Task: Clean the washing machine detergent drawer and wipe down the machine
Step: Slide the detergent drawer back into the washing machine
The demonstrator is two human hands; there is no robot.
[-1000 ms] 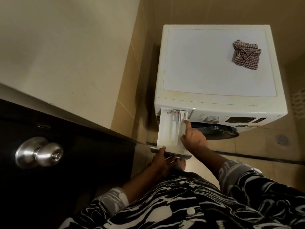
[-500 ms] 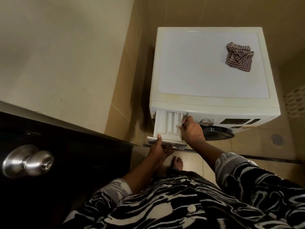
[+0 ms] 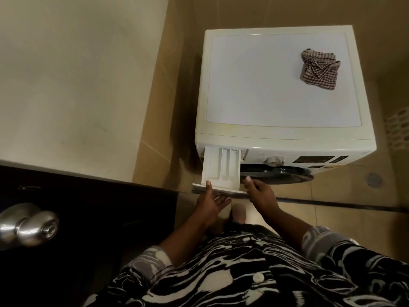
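The white washing machine (image 3: 276, 85) stands in a tiled corner. Its detergent drawer (image 3: 221, 169) is pulled far out at the front left, and the white compartments look empty. My left hand (image 3: 210, 201) grips the drawer's front panel, thumb on top and fingers underneath. My right hand (image 3: 260, 192) is at the right end of that panel. Its thumb is raised beside the drawer's side wall and its fingers are hidden below. A crumpled checked cloth (image 3: 318, 72) lies on the machine's top at the back right.
A dark door with a round metal knob (image 3: 28, 224) stands close on my left. A cream wall fills the upper left. A control dial (image 3: 275, 161) and the dark round door (image 3: 278, 175) are on the machine's front. A floor drain (image 3: 374, 179) lies to the right.
My right hand has drawn back from deep inside the drawer to the right end of its front panel. The drawer is out further than half a second ago. My left hand stays on the front panel.
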